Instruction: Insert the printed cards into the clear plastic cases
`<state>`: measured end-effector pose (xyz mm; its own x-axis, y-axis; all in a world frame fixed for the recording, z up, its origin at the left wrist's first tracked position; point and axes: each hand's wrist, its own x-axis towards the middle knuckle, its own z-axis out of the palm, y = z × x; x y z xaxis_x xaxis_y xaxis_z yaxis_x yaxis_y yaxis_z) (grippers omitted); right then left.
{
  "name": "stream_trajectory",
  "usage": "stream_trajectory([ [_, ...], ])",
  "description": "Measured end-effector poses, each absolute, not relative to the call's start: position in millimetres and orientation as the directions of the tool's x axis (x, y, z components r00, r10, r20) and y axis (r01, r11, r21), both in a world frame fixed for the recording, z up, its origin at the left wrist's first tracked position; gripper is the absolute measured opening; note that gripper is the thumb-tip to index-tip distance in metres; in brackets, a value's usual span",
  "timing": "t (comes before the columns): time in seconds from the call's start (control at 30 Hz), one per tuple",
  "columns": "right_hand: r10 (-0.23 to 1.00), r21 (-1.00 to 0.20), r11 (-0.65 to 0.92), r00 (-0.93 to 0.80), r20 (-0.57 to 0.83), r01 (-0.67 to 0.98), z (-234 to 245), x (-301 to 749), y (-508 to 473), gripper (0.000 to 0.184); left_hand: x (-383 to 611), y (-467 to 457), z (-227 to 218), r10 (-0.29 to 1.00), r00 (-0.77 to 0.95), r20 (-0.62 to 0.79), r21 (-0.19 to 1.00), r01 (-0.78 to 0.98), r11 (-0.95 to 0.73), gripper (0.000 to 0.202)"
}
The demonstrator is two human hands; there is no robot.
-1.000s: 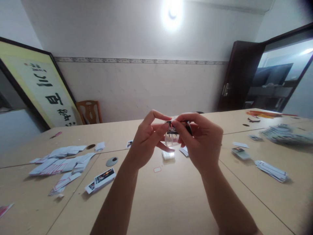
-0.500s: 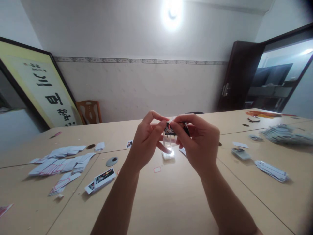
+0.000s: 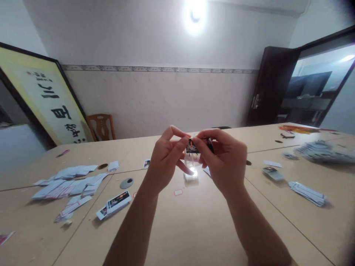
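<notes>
While a printed card [image 3: 192, 146] is pinched by left hand [image 3: 168, 157] and right hand [image 3: 226, 159], a clear container [image 3: 192, 160] is seen extending below it.

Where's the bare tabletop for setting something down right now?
A broad bare patch of tabletop lies between the left forearm and right forearm, nearer than the red-edged label. Another lies between the right forearm and the white strip stack. Crowded: the left, with white paper slips and printed cards; the far right, around clear packets.
</notes>
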<state>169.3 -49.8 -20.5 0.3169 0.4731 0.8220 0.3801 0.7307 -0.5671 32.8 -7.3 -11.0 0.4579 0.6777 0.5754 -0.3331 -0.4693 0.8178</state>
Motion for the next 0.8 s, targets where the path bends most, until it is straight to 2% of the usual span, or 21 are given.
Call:
stream_trajectory([
  [0.8,0.465,-0.567,0.741,0.334,0.82,0.361,-19.3,171.9,-50.1,0.008,28.2,-3.3,-10.5,0.666,0.524,0.531,0.846,-0.293,-0.444,0.023],
])
